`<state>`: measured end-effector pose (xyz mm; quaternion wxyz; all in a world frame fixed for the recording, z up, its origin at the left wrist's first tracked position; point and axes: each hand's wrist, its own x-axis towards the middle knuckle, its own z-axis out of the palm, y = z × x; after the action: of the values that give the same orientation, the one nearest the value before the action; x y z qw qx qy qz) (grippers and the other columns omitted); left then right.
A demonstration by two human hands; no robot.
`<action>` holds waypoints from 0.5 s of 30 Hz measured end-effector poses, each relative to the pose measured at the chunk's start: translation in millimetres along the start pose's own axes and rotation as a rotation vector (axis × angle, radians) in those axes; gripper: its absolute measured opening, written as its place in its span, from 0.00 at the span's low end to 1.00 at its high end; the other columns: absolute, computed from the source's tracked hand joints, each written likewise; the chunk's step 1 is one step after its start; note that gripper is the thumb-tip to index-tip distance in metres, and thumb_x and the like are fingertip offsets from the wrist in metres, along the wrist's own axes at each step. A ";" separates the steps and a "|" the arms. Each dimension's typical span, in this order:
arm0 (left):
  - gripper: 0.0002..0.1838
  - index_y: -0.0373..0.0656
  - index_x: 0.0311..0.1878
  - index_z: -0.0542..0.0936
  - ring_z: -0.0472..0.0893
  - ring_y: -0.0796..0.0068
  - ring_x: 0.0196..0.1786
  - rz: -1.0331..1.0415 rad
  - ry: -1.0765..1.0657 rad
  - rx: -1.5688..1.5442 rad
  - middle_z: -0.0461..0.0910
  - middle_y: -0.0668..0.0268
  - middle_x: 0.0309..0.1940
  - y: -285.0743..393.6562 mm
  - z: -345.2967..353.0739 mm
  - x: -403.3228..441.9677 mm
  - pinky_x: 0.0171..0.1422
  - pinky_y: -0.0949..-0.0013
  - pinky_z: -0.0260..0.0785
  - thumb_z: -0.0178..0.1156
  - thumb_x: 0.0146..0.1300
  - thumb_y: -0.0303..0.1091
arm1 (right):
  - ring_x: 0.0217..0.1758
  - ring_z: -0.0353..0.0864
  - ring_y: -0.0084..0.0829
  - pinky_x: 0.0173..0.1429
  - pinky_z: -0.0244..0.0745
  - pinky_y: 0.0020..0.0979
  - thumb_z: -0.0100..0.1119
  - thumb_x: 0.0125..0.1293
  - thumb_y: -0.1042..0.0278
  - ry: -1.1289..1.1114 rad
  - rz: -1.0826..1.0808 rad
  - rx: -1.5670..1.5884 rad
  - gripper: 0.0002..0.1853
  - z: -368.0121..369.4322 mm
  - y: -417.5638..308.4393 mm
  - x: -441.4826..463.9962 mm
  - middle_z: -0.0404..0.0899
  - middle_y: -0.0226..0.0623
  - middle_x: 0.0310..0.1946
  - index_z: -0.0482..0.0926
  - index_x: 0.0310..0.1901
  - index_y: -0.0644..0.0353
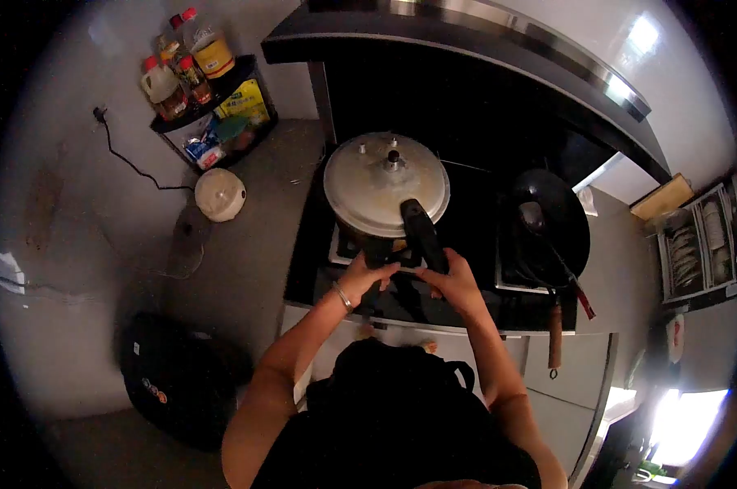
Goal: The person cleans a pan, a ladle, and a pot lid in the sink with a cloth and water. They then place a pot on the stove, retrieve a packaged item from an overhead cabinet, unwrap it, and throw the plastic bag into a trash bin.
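A silver pressure cooker [356, 183] sits on the left burner of the black gas stove, its domed lid on top. From the lid a black lid handle [418, 228] points toward me, and my right hand [454, 285] is closed around its near end. My left hand [362, 279], with a bracelet at the wrist, grips the dark pot handle [377, 248] just to the left. The two handles are a little apart, not lined up. Both thumbs point inward toward each other.
A black wok [558, 220] with a ladle [532, 217] in it stands on the right burner. Its wooden handle [555, 338] sticks out past the stove's front edge. Bottles [166, 88] fill a corner shelf at left, above a round white appliance [220, 196]. A range hood [466, 37] hangs overhead.
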<state>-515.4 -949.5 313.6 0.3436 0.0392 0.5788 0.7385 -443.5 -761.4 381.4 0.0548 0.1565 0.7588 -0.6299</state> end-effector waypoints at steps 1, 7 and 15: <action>0.11 0.42 0.37 0.74 0.74 0.78 0.25 0.018 -0.010 0.026 0.76 0.68 0.23 2.4 -2.8 -0.4 0.30 0.73 0.65 0.66 0.57 0.34 | 0.18 0.72 0.20 0.22 0.68 0.23 0.65 0.53 0.69 0.020 -0.007 -0.016 0.17 2.5 0.0 1.2 0.75 0.33 0.22 0.71 0.42 0.68; 0.08 0.43 0.28 0.75 0.73 0.77 0.20 0.044 -0.066 0.094 0.75 0.69 0.17 2.8 -20.7 3.3 0.27 0.73 0.64 0.66 0.54 0.30 | 0.16 0.67 0.17 0.19 0.62 0.20 0.63 0.54 0.71 0.136 -0.038 0.108 0.15 16.5 -32.1 -6.0 0.71 0.29 0.20 0.71 0.41 0.66; 0.07 0.39 0.27 0.77 0.72 0.77 0.18 0.221 -0.087 0.056 0.75 0.67 0.17 -6.9 -25.2 19.1 0.24 0.74 0.63 0.66 0.53 0.28 | 0.15 0.64 0.16 0.19 0.57 0.20 0.62 0.52 0.74 0.346 -0.004 0.210 0.14 -31.4 -63.9 -41.6 0.69 0.26 0.19 0.72 0.40 0.65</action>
<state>-538.2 -959.2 292.8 0.2839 0.1444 0.5759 0.7529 -420.2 -747.9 459.3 -0.0940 0.2657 0.6875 -0.6692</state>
